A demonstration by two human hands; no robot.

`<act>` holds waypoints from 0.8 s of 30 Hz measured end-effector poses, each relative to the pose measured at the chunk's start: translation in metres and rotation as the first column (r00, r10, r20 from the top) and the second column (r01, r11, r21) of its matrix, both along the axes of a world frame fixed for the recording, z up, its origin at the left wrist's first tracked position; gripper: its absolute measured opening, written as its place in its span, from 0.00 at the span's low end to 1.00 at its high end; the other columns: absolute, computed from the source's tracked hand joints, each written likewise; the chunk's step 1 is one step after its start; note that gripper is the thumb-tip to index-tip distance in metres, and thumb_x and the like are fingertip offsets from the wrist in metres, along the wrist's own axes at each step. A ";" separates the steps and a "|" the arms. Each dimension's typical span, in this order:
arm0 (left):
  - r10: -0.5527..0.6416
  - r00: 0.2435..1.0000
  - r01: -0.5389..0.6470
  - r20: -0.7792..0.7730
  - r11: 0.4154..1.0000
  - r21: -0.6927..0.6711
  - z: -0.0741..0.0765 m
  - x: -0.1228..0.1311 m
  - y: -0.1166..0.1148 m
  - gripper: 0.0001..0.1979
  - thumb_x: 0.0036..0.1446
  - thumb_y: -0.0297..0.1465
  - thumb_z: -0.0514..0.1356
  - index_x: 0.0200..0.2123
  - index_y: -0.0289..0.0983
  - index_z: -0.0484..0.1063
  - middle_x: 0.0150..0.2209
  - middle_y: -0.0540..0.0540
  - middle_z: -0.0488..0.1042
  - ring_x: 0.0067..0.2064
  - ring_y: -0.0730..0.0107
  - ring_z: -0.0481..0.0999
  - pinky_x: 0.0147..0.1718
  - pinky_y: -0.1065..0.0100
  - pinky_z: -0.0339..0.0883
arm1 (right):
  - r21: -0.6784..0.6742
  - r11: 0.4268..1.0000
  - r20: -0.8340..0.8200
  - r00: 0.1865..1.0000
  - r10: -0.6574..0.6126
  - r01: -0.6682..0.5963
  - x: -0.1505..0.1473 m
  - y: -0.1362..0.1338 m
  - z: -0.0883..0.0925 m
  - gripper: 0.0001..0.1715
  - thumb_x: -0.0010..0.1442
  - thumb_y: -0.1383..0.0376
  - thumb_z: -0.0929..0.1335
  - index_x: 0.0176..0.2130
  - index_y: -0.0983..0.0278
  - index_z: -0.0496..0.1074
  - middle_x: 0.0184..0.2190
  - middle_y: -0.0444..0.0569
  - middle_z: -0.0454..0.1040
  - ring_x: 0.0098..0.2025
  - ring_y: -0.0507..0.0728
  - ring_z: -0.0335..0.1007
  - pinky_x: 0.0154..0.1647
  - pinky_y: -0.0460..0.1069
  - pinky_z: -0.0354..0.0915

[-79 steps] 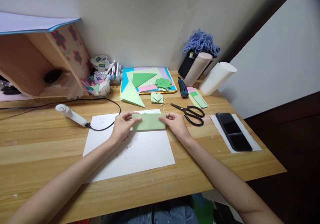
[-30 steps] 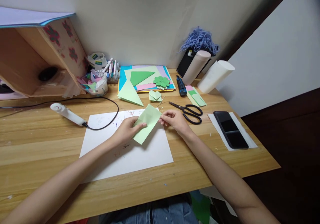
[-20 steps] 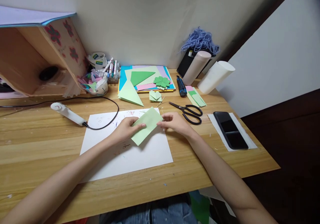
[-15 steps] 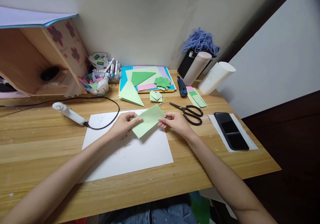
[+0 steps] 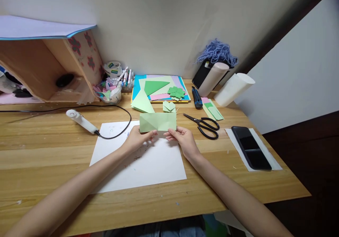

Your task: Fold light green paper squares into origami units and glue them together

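Observation:
A folded light-green paper (image 5: pixel 158 122) is held up level above a white sheet (image 5: pixel 137 159) on the wooden desk (image 5: pixel 39 152). My left hand (image 5: pixel 139 140) pinches its lower edge left of the middle. My right hand (image 5: pixel 182 140) pinches the same edge right of the middle. The fingertips of both hands nearly meet under the paper. A diagonal crease shows on the paper's left half.
Black scissors (image 5: pixel 205 124) lie right of my hands, and a phone (image 5: pixel 251 147) on a white cloth further right. A stack of coloured paper (image 5: pixel 160 88) with green folded pieces sits at the back. A white corded tool (image 5: pixel 81 121) lies left. Cups and rolls stand at the back right.
The green paper went from lying flat to tilted in my hands, and is now raised and level. Both hands have slid from its ends to its lower edge.

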State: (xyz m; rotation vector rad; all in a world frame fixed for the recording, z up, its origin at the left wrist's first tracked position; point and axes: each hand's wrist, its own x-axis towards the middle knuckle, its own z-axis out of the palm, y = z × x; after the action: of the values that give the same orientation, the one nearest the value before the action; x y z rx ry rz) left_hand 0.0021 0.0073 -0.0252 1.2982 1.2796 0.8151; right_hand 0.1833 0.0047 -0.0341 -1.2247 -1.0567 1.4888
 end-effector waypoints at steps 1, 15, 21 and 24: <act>0.018 1.000 -0.018 -0.006 1.000 0.008 0.000 -0.001 0.001 0.18 0.45 0.42 0.60 0.28 0.31 0.73 0.24 0.42 0.74 0.23 0.69 0.71 0.21 0.70 0.62 | -0.012 1.000 -0.009 1.000 0.008 -0.008 0.000 0.000 -0.001 0.17 0.45 0.55 0.71 0.27 0.68 0.72 0.27 0.51 0.77 0.25 0.51 0.71 0.31 0.46 0.69; 0.052 0.995 -0.045 -0.084 0.996 0.079 -0.005 -0.016 0.012 0.12 0.44 0.37 0.60 0.23 0.32 0.72 0.22 0.43 0.75 0.22 0.68 0.73 0.18 0.73 0.64 | 0.009 0.993 0.142 0.983 0.113 -0.116 0.015 0.010 0.003 0.17 0.47 0.57 0.70 0.25 0.70 0.72 0.25 0.53 0.76 0.23 0.50 0.70 0.27 0.45 0.67; 0.279 0.960 -0.279 0.023 0.960 0.008 -0.008 -0.030 0.027 0.18 0.40 0.41 0.63 0.28 0.31 0.72 0.27 0.40 0.76 0.24 0.68 0.74 0.20 0.71 0.66 | 0.064 0.998 0.194 0.981 0.000 -0.013 0.027 0.017 0.004 0.15 0.49 0.58 0.69 0.27 0.69 0.72 0.27 0.53 0.76 0.25 0.52 0.71 0.28 0.46 0.68; 0.225 0.968 -0.219 0.113 0.974 -0.060 -0.002 -0.026 0.026 0.21 0.45 0.44 0.60 0.33 0.29 0.72 0.33 0.36 0.76 0.30 0.63 0.76 0.25 0.67 0.68 | 0.208 0.977 0.254 0.963 -0.093 0.040 0.025 0.015 0.003 0.14 0.50 0.58 0.68 0.30 0.68 0.73 0.28 0.52 0.77 0.28 0.54 0.72 0.31 0.48 0.69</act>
State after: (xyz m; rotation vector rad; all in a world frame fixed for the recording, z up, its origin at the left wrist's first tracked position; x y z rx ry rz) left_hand -0.0239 0.0328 -0.0276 1.0639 1.3556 0.9988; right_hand 0.2080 0.0195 -0.0310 -1.3216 -1.2943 1.1570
